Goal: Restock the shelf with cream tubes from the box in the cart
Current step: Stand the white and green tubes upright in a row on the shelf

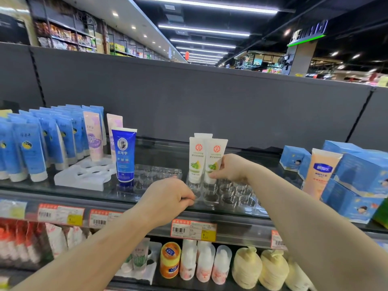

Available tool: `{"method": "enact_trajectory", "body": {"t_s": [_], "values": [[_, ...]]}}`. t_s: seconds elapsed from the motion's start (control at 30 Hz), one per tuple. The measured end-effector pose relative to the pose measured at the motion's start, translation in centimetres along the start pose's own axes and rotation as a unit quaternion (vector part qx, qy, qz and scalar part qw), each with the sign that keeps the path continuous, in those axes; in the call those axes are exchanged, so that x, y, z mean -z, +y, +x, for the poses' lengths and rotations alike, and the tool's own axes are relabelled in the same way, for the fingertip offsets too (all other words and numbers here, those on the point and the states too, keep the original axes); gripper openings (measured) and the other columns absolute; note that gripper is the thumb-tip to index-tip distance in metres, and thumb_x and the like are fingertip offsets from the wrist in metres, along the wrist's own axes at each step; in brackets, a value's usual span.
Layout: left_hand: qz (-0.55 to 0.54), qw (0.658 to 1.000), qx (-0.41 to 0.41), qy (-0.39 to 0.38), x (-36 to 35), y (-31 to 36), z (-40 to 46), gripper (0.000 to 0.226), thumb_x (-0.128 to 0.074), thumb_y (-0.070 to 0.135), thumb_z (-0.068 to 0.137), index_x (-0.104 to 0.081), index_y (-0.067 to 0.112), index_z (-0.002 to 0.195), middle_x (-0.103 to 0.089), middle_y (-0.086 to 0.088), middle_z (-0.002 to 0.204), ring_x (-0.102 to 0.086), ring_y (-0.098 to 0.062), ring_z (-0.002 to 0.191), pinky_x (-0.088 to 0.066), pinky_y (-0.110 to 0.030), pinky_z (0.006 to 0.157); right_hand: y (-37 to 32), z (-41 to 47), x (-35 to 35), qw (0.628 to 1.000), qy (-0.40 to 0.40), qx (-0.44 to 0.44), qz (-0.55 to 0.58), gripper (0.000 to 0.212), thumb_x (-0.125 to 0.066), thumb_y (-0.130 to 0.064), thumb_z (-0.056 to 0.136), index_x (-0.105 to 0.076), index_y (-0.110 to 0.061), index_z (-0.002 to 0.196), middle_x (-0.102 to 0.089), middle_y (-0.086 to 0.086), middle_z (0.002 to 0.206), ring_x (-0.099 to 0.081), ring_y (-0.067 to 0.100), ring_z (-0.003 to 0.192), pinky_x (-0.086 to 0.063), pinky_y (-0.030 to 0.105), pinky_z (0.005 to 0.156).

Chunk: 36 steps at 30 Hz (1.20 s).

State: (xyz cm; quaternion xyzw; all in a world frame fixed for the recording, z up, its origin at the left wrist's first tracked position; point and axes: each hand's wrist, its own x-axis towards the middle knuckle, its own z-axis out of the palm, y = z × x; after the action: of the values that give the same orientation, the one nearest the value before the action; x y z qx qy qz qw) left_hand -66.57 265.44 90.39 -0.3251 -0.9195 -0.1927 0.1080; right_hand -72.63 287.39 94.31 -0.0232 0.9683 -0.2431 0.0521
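- Nearest, the lower shelf carries an orange-lidded jar, pink-and-white bottles and pale yellow bundles; none of it belongs to this step.
- Price labels run along the front rail of the glass shelf above.
- The left hand rests at the front edge of a clear holder tray, fingers curled and pinching its near-left corner: a narrow grip that, by my reading, steadies the tray.
- The right hand holds the front white cream tube low on its body, fingers wrapped behind and the thumb near the cap end, which sits at a tray cup.
- Just to its left stands another white cream tube, touching it, with a third one partly hidden behind them.
- To do this well: keep the tray pinned, lower the cap straight into the cup beside the seated tube, label forward, and let go only when the tube stands upright without leaning.
- The risk is nudging the neighbour over; many cups in front and to the right are unfilled, so the restock looks early.
- The box and cart are out of view.
- Further left stand a dark blue tube, lilac tubes and rows of light blue tubes; right, an orange tube against blue cartons.
- Behind everything rises the grey back panel.
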Motion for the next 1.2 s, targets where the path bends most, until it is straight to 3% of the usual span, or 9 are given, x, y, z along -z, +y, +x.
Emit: {"method": "enact_trajectory", "body": {"t_s": [0.2,0.33,0.4,0.5,0.57,0.77,0.87,0.97,1.2], "values": [[0.0,1.0,0.007,-0.002,-0.2,0.0,0.0,0.021,-0.056,0.033,0.095,-0.073,0.03,0.107,-0.07,0.014,0.1,-0.059,-0.002,0.095,-0.042,-0.035,0.105,0.6,-0.6,-1.0,0.999,-0.001,0.003,0.037,0.032,-0.067,-0.029,0.09,-0.063,-0.02,0.121,-0.069,-0.006,0.114,-0.068,0.011,0.088,-0.055,0.027,0.08],[0.012,1.0,0.019,-0.004,-0.2,0.3,-0.1,0.021,-0.056,0.035,0.095,-0.072,0.031,0.107,-0.07,0.015,0.1,-0.059,-0.001,0.094,-0.045,-0.034,0.102,0.8,-1.2,-1.6,0.998,0.016,0.013,0.051,0.034,-0.064,-0.03,0.092,-0.062,-0.021,0.124,-0.067,-0.006,0.121,-0.064,0.008,0.091,-0.049,0.023,0.079],[0.016,1.0,0.026,-0.006,-0.1,0.6,-0.1,0.021,-0.056,0.034,0.095,-0.072,0.031,0.107,-0.07,0.015,0.1,-0.057,0.0,0.091,-0.047,-0.031,0.098,1.0,-1.5,-1.8,0.997,0.033,0.005,0.072,0.035,-0.066,-0.032,0.09,-0.063,-0.022,0.123,-0.067,-0.006,0.122,-0.063,0.009,0.097,-0.049,0.025,0.083],[0.012,0.999,0.039,-0.015,0.1,0.9,-0.2,0.021,-0.056,0.032,0.095,-0.071,0.029,0.11,-0.069,0.013,0.102,-0.054,0.001,0.089,-0.047,-0.025,0.092,1.4,-2.4,-1.8,0.994,0.078,-0.012,0.081,0.051,-0.068,-0.04,0.087,-0.057,-0.022,0.132,-0.06,-0.006,0.133,-0.058,0.017,0.118,-0.045,0.039,0.101],[-0.014,0.998,0.059,-0.014,0.0,1.0,-0.3,0.026,-0.057,0.033,0.094,-0.067,0.028,0.118,-0.067,0.011,0.111,-0.057,-0.002,0.097,-0.045,-0.024,0.094,1.7,-3.4,-1.8,0.989,0.123,-0.028,0.078,0.061,-0.065,-0.045,0.088,-0.049,-0.02,0.14,-0.054,-0.003,0.14,-0.052,0.02,0.126,-0.041,0.039,0.104],[-0.078,0.99,0.115,0.028,-0.3,1.7,-0.7,0.047,-0.05,0.042,0.096,-0.046,0.024,0.14,-0.054,0.006,0.137,-0.048,-0.01,0.124,-0.038,-0.031,0.102,1.3,-6.7,-3.2,0.98,0.188,-0.012,0.06,0.056,-0.052,-0.047,0.095,-0.044,-0.02,0.143,-0.049,-0.002,0.146,-0.046,0.02,0.133,-0.037,0.04,0.11],[-0.048,0.992,0.117,0.03,0.4,2.2,-1.6,0.051,-0.047,0.045,0.097,-0.043,0.021,0.141,-0.052,0.001,0.14,-0.045,-0.017,0.13,-0.036,-0.039,0.109,-0.9,-8.5,-4.4,0.983,0.182,-0.001,0.001,0.05,-0.046,-0.047,0.098,-0.049,-0.019,0.14,-0.055,-0.001,0.139,-0.049,0.022,0.126,-0.04,0.04,0.103],[-0.005,0.991,0.131,0.013,1.6,1.5,-3.4,0.058,-0.042,0.051,0.097,-0.034,0.022,0.147,-0.035,0.0,0.154,-0.025,-0.024,0.145,-0.024,-0.05,0.117,-4.0,-10.0,-6.3,0.977,0.194,0.003,-0.084,0.047,-0.041,-0.049,0.098,-0.055,-0.02,0.132,-0.06,0.0,0.132,-0.052,0.023,0.119,-0.042,0.044,0.101],[0.03,0.991,0.126,0.028,6.2,-6.3,-17.2,0.059,-0.038,0.049,0.099,-0.03,0.022,0.15,-0.026,0.001,0.159,-0.015,-0.022,0.148,-0.014,-0.044,0.12,-16.7,-14.0,-17.2,0.963,0.217,0.094,-0.127,0.053,-0.041,-0.049,0.099,-0.046,-0.02,0.143,-0.043,0.002,0.149,-0.026,0.026,0.143,-0.016,0.043,0.118]]}}
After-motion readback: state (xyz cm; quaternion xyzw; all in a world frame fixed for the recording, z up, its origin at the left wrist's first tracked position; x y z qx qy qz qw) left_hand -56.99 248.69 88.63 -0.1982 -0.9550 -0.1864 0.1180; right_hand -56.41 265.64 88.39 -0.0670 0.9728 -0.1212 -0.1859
